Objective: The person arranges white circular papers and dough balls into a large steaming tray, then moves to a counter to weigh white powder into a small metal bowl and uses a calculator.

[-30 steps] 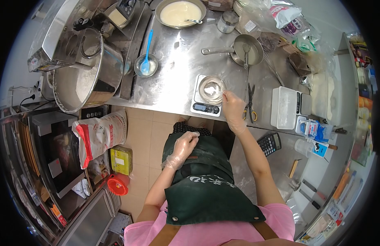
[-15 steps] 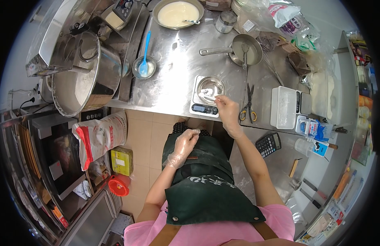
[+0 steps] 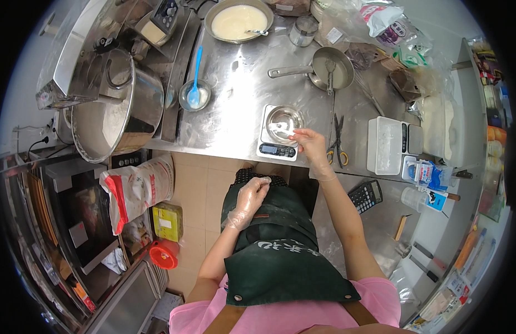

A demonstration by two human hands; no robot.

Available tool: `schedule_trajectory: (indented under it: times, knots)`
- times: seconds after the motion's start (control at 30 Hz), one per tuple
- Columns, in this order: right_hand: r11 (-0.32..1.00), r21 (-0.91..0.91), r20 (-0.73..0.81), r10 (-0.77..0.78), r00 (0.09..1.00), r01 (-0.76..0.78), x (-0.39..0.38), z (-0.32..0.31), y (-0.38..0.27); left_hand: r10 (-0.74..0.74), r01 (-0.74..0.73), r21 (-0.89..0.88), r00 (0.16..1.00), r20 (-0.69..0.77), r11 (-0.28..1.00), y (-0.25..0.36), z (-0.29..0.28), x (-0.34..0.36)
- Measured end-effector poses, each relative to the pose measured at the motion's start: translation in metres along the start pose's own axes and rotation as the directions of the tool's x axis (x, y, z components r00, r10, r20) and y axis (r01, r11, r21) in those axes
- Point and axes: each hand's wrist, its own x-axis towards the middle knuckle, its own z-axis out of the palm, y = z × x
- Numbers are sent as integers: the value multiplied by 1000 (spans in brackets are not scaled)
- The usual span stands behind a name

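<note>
My right hand point(image 3: 312, 146), in a clear plastic glove, pinches the handle of a small white spoon point(image 3: 284, 131). The spoon's end reaches over a small round metal bowl point(image 3: 285, 113) that stands on a white digital scale point(image 3: 270, 136) at the counter's near edge. Some white matter shows at the spoon's end, too small to name. In front of the dark green apron, my left hand point(image 3: 252, 196), also gloved, is held with its fingers curled in. What it holds, if anything, is hidden.
Scissors point(image 3: 338, 142) lie right of the scale, below a saucepan point(image 3: 333, 68) with a whisk. A small bowl with a blue spatula point(image 3: 195, 89) stands left. A wide bowl of pale liquid point(image 3: 239, 21) sits at the back. The mixer bowl point(image 3: 119, 111) holds white powder.
My right hand has turned a little and its fingers have loosened, with the spoon still between them over the bowl. The left hand stays where it was. The view has shifted slightly.
</note>
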Motion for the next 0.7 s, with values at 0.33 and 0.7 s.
schedule_trajectory:
  times: [0.33, 0.7]
  knots:
    - [997, 78, -17, 21, 1000, -19, -4, -13, -1, 12, -13, -28, 999, -43, 1000, -11, 4, 2]
    - [988, 151, 13, 31, 999, -33, -12, -20, 7, 132, -164, -118, 961, -242, 979, 50, -22, 70]
